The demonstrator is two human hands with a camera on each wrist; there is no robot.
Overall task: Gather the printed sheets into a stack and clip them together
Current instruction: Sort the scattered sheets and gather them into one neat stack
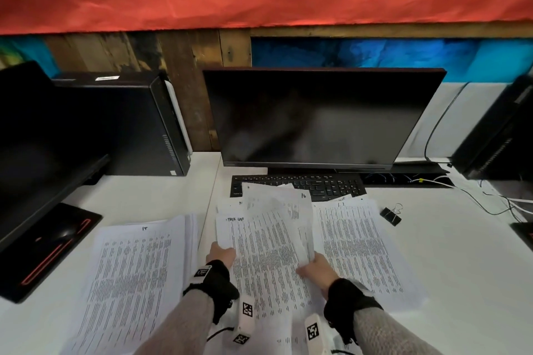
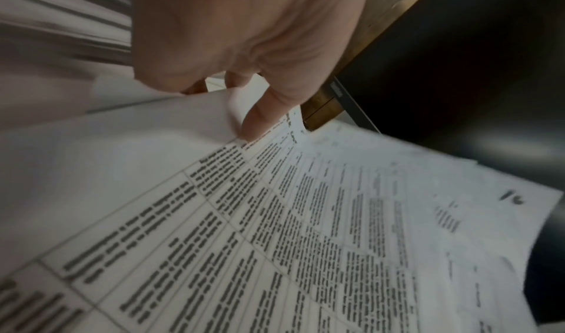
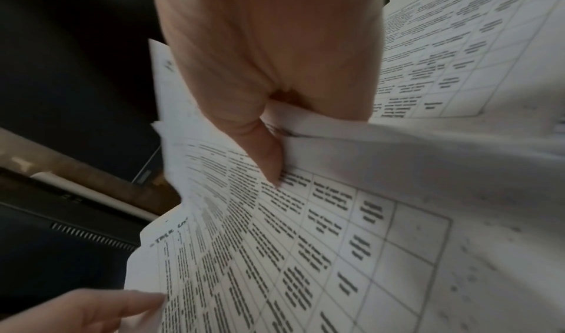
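While you've got both hands on the middle bundle, this is how the desk looks:

Left hand point(image 1: 221, 254): pinching the left edge of the middle sheets point(image 1: 265, 251), thumb on top of the print and the other fingers tucked under, per your left wrist cam point(image 2: 244, 55).

Right hand point(image 1: 315, 268): gripping the right edge of the same sheets, thumb pressed on the printed table, the paper's edge curling up over your fingers; right wrist cam point(image 3: 269, 72) shows it clearly.

Middle sheets: dead centre in front of you, a loose, uneven bunch with corners fanning out toward 12 o'clock, the far ones overlapping the keyboard point(image 1: 323, 184).

Left stack point(image 1: 135, 277): thick pile lying flat on the white desk point(image 1: 461, 253) at about 9 o'clock from your hands.

Right sheets point(image 1: 354, 239): flat at roughly 2 o'clock, just beside the bunch you're holding.

Binder clip point(image 1: 391, 215): black, sitting on the desk at 2 o'clock past the right sheets, apart from all the paper, nobody touching it.

Monitor point(image 1: 317, 115): dark, at 12 o'clock behind the keyboard.
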